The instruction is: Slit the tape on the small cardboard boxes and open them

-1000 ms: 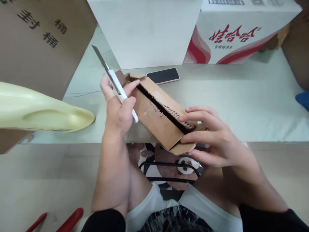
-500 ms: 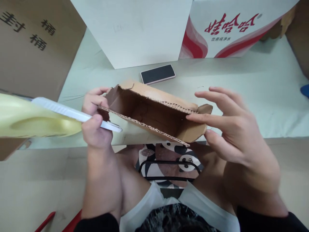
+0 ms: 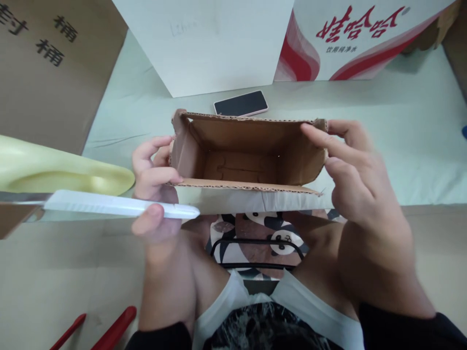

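Observation:
A small brown cardboard box (image 3: pixel 237 167) is held above the front of the table, its open top facing me and its cut edges rough. My left hand (image 3: pixel 156 189) grips the box's left end with the fingers. The same hand also pins a white-handled knife (image 3: pixel 109 203) under the thumb, its grey blade pointing left out of view. At the box's right end, my right hand (image 3: pixel 361 170) pinches the wall, with a finger over the upper edge and the thumb on the outside. Faint cut lines show on the box's inner bottom.
A phone (image 3: pixel 241 103) lies just behind the box. White cartons (image 3: pixel 219 43) stand at the back, and a large brown carton (image 3: pixel 54 97) at the left. A pale yellow smooth object (image 3: pixel 62 167) juts in near my left hand. Red legs (image 3: pixel 115 328) show on the floor.
The box has levelled from a slant and turned its opening more toward me. My right hand has closed onto its right end. The knife has swung lower at its left side.

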`<state>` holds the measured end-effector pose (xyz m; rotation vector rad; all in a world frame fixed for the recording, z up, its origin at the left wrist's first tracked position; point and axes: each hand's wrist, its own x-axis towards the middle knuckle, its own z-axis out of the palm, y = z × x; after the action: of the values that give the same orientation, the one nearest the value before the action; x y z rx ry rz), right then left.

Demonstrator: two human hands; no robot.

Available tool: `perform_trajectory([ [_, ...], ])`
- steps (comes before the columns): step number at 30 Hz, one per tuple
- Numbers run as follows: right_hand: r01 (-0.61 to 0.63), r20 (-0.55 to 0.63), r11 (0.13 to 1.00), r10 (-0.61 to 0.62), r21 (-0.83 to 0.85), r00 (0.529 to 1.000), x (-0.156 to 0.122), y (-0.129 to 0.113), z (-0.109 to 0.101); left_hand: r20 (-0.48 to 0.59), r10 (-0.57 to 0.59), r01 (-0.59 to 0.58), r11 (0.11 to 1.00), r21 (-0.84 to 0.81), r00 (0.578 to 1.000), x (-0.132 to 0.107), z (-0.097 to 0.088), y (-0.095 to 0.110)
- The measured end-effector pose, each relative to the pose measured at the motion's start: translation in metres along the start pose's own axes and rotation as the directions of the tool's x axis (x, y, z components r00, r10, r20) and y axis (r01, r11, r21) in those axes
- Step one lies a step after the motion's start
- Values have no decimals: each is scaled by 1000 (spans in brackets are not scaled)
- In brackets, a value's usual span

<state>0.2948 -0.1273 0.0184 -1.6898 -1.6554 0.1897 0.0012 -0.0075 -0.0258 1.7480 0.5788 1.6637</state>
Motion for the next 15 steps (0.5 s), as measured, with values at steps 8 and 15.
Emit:
perform_trajectory([
  [8, 141, -123, 989, -134, 53, 983, 8, -3, -8, 126, -103, 108, 994, -29, 987, -8, -5, 15],
  [15, 210, -28, 976, -209, 52, 977, 6, -7, -13, 108, -173, 174, 985, 1, 979, -7, -3, 21],
])
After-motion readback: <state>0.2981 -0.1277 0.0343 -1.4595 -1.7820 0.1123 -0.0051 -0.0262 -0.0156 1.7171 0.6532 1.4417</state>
